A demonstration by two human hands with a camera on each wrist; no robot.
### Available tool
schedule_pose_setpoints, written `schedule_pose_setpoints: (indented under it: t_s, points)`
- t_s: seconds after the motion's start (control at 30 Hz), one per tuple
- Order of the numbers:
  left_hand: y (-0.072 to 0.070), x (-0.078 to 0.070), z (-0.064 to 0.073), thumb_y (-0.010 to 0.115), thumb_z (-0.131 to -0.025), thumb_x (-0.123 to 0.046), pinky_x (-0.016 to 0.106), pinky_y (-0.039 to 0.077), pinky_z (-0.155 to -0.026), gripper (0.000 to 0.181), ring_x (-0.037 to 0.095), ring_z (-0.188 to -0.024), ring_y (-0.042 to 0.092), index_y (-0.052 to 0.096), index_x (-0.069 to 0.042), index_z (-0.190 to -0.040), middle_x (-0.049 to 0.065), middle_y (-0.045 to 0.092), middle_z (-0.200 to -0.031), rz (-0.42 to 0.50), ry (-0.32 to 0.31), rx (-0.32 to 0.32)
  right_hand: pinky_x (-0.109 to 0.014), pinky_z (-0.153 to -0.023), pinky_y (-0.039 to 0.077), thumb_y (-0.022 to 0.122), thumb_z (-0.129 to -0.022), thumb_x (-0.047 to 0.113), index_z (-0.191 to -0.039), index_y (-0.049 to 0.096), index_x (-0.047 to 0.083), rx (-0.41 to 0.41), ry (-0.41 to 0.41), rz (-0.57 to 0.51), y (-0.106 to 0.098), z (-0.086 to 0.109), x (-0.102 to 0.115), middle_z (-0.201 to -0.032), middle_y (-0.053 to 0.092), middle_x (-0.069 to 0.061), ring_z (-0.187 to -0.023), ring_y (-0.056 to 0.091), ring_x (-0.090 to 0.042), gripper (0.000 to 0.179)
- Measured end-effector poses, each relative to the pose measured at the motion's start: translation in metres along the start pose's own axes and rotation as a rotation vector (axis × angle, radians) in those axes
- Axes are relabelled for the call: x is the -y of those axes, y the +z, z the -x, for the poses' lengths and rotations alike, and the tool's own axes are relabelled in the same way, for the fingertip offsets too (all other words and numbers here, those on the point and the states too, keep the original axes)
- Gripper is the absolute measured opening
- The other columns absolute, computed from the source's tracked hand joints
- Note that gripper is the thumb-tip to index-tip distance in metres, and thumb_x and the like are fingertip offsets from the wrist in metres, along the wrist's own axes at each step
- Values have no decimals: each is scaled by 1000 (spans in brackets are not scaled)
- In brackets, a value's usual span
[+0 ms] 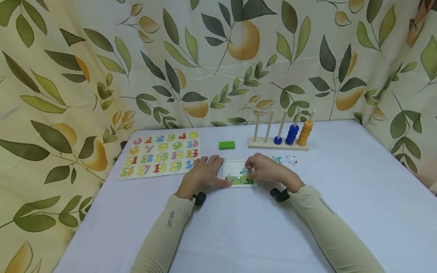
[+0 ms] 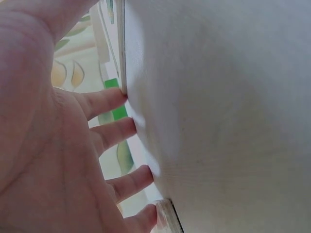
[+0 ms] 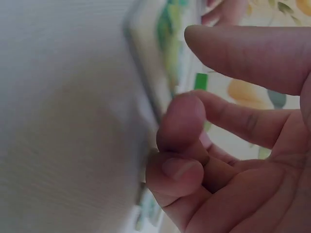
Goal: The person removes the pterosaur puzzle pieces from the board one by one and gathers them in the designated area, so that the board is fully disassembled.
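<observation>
A small jigsaw puzzle in a white frame tray (image 1: 240,185) lies on the table between the hands, with green picture pieces (image 1: 239,179) along its near side. My left hand (image 1: 204,173) spreads its fingers at the tray's left side, thumb on the near left corner. Its little finger touches the edge of the number board (image 2: 167,216). Over the tray's right side bends my right hand (image 1: 268,169), fingertips right at a blue-and-white puzzle piece (image 1: 244,171). In the right wrist view its thumb and index finger stand apart, and the other fingers curl.
Loose puzzle pieces (image 1: 291,160) lie right of the tray. The colourful number board (image 1: 160,175) is at the left and a green block (image 1: 227,145) behind the tray. A wooden peg stand (image 1: 259,144) with blue and orange beads stands farther back, before a patterned curtain (image 1: 218,76).
</observation>
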State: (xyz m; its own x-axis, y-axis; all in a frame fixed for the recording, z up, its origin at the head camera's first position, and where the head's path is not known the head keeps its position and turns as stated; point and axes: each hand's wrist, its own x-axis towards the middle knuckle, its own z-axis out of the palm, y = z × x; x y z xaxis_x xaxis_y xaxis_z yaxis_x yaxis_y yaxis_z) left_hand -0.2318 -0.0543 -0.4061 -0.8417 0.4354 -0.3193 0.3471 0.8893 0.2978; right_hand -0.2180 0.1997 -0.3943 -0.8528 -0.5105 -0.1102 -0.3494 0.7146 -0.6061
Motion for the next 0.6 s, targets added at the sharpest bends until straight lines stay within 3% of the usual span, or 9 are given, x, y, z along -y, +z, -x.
schedule_pose_setpoints:
  t_s: [0.2,0.4,0.6]
  points:
    - [1,-2,3,75,-90,-68,62,13,-128,102,41,-158,21,33,-19,-169,6,27,-175,0,-7,-1,-48,-95,52,80,-93,10,-112,69,-3,-1,22,17,7,0,-1,-115,59,-16,-103,56,-28,26]
    - [-1,-4,3,75,-90,-68,62,12,-128,102,40,-158,20,31,-21,-170,4,25,-176,-16,-26,2,-43,-85,50,81,-93,8,-104,68,0,-10,13,24,6,0,2,-108,56,-14,-94,53,-26,19]
    - [-2,-5,4,75,-90,-69,63,14,-127,102,42,-157,22,33,-19,-169,6,28,-174,-23,-17,-10,-47,-92,51,81,-92,8,-111,68,-2,-18,26,27,7,-1,2,-114,58,-15,-100,55,-27,25]
